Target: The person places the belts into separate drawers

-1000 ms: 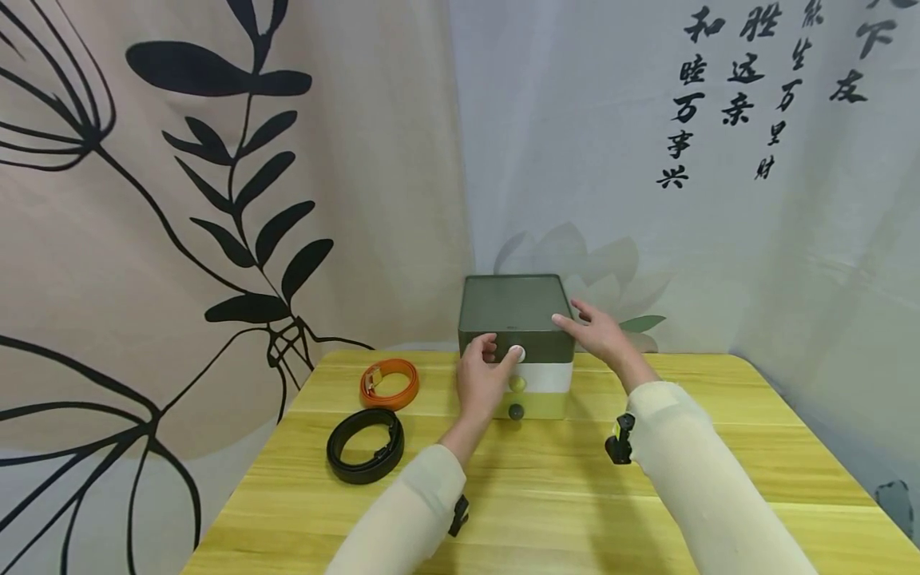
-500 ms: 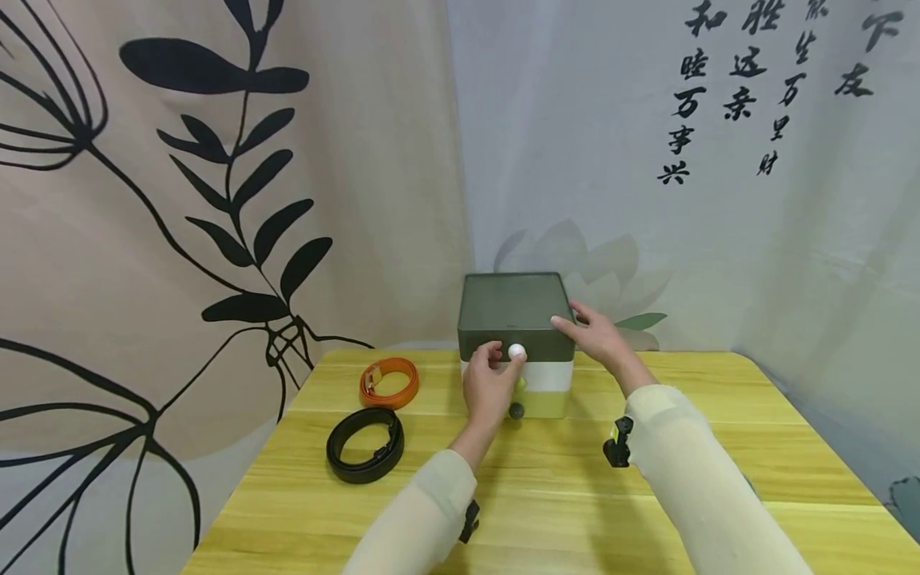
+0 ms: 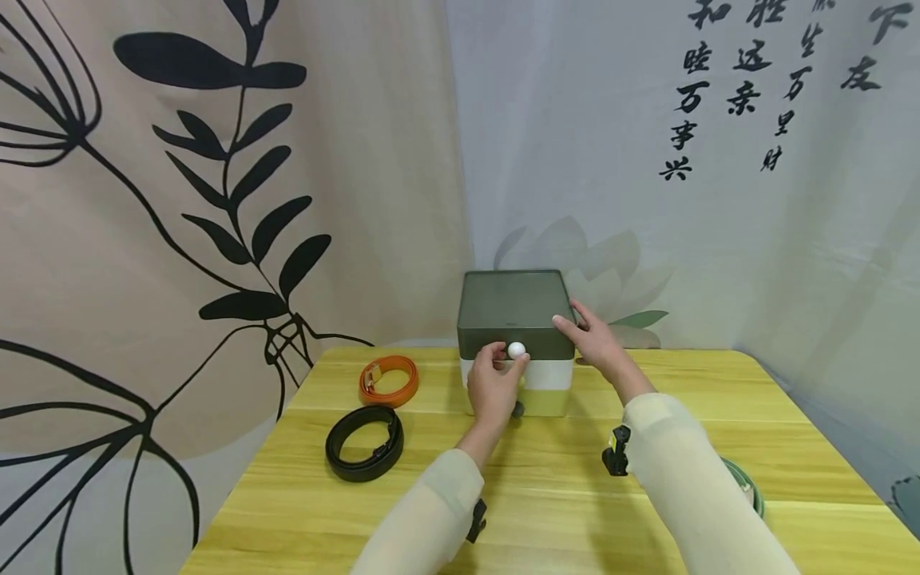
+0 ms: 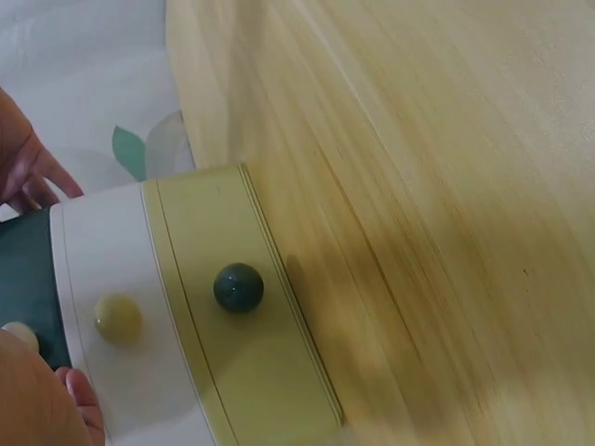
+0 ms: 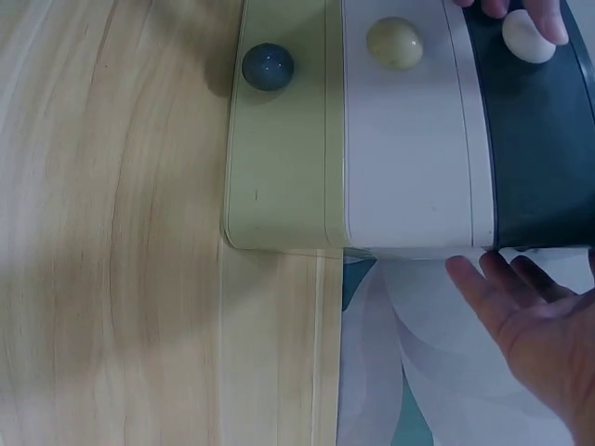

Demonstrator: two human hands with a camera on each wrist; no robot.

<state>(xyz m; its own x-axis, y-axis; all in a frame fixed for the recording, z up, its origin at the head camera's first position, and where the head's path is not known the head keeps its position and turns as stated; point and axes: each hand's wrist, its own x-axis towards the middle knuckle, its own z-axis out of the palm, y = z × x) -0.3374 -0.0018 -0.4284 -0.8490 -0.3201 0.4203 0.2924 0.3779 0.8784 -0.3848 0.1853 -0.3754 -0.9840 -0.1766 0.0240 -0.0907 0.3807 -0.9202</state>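
Note:
A small three-tier drawer box (image 3: pixel 514 299) stands at the far side of the table, with a dark green top tier, a white middle and a yellow-green bottom. My left hand (image 3: pixel 494 387) is at the front of the top tier, thumb and finger pinching its round white knob (image 3: pixel 517 350). On the box's right side, my right hand (image 3: pixel 598 343) rests with fairly straight fingers (image 5: pixel 497 297) against the wall and the thumb at the top front corner. The yellow knob (image 5: pixel 394 43) and dark knob (image 5: pixel 268 67) of the lower tiers show in both wrist views.
To the left lie a coiled orange belt (image 3: pixel 389 382) and a coiled black belt (image 3: pixel 364 444). A green coiled item (image 3: pixel 747 485) is partly hidden behind the right sleeve. A printed curtain (image 3: pixel 388 176) hangs just behind the wooden table (image 3: pixel 561 511).
My left hand has shifted slightly right, its thumb moving from over the white knob to its lower right side. The right hand stays at the box. The green coil has come into view.

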